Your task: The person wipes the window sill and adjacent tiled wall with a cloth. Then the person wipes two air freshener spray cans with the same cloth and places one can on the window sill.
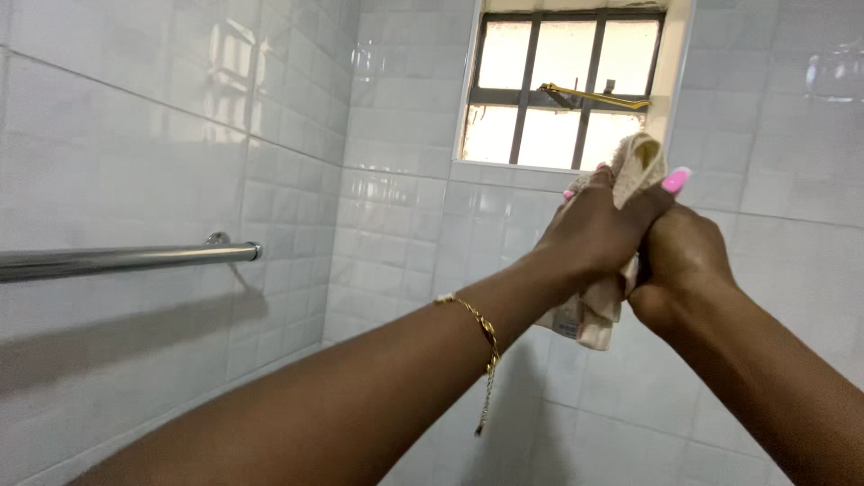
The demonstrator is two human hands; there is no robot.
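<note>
Head view: left hand (598, 229) and right hand (679, 261), pressed together, both clenched tight on beige cloth (601, 310); cloth held raised before white tiled wall (396, 216), ends showing above and below fists. Gold bracelet (486, 335) on left wrist. Chrome rail (126, 259) at left. Barred window (562, 85) above. No containers in sight.

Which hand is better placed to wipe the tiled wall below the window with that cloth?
Probably the right hand: it grips the beige cloth on the side nearer the tiled wall by the window. The left hand wraps over the cloth's top, its arm crossing in from the towel bar side.
</note>
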